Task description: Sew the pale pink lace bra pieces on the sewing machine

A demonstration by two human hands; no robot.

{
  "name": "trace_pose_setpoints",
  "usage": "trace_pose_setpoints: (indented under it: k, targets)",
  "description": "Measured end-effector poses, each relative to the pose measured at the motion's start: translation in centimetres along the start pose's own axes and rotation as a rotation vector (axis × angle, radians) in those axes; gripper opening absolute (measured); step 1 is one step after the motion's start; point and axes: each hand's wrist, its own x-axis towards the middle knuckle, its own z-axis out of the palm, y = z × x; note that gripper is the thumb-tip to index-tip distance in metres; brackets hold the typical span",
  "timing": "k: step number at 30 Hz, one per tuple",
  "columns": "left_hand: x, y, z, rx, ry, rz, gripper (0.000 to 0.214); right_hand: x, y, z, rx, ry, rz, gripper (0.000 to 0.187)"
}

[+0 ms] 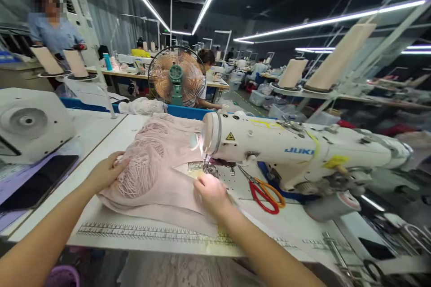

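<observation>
A pale pink lace garment (158, 166) lies spread on the white sewing table (111, 134), its right edge under the needle of a white sewing machine (286, 150). My left hand (106, 172) rests on the garment's left side with its fingers curled into the lace. My right hand (212, 193) presses the fabric edge just in front of the presser foot (210, 168), fingers closed down on the cloth.
Scissors with red and orange handles (264, 190) lie right of the needle. A dark phone (38, 184) and another white machine (30, 123) are at left. A green fan (177, 76) stands behind. Thread cones (336, 58) rise at right. Other people work at far tables.
</observation>
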Motion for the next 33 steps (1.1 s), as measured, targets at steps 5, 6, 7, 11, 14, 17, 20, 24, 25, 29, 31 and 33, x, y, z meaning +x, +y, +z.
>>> trace_pose_setpoints:
  k: [5, 6, 7, 11, 14, 17, 20, 24, 25, 29, 31, 33]
  targets:
    - [-0.8, 4.6, 1.6, 0.245, 0.153, 0.352, 0.05, 0.5, -0.9, 0.4, -0.056, -0.014, 0.039, 0.02]
    - [-1.7, 6.1, 3.0, 0.165, 0.082, 0.444, 0.043, 0.4, -1.0, 0.4, -0.064, -0.026, 0.039, 0.021]
    - [-2.6, 7.5, 4.6, 0.105, -0.039, 0.534, 0.037, 0.3, -1.1, 0.4, -0.07, -0.036, 0.041, 0.021]
    - [-4.8, 11.1, 11.3, 0.013, -0.467, 0.894, 0.038, -0.7, -1.1, 0.4, -0.054, -0.054, 0.009, 0.021]
    - [-4.6, 11.2, 14.0, 0.102, -0.507, 0.955, 0.039, -2.3, -0.3, 0.4, -0.014, -0.05, -0.059, 0.029]
    - [-4.4, 11.1, 14.3, 0.24, -0.464, 0.958, 0.038, -4.9, 0.7, 0.3, 0.08, 0.023, -0.166, 0.033]
    - [-4.9, 11.9, 13.6, 0.377, -0.439, 0.928, 0.036, -7.5, 1.1, 0.0, 0.187, 0.075, -0.224, 0.034]
    - [-5.7, 13.3, 13.5, 0.551, -0.419, 0.877, 0.033, -9.2, 0.7, -0.4, 0.236, 0.055, -0.259, 0.036]
    - [-5.8, 13.4, 13.7, 0.579, -0.405, 0.872, 0.033, -9.2, 0.6, -0.4, 0.238, 0.047, -0.262, 0.036]
    - [-5.3, 13.4, 15.2, 0.641, -0.314, 0.846, 0.042, -8.2, 0.7, -0.1, 0.213, 0.029, -0.255, 0.039]
    - [-4.9, 13.3, 16.0, 0.658, -0.281, 0.838, 0.044, -7.7, 0.9, 0.0, 0.192, 0.021, -0.239, 0.04]
    - [-4.4, 13.3, 16.4, 0.653, -0.262, 0.829, 0.045, -7.4, 1.0, 0.0, 0.182, 0.014, -0.213, 0.041]
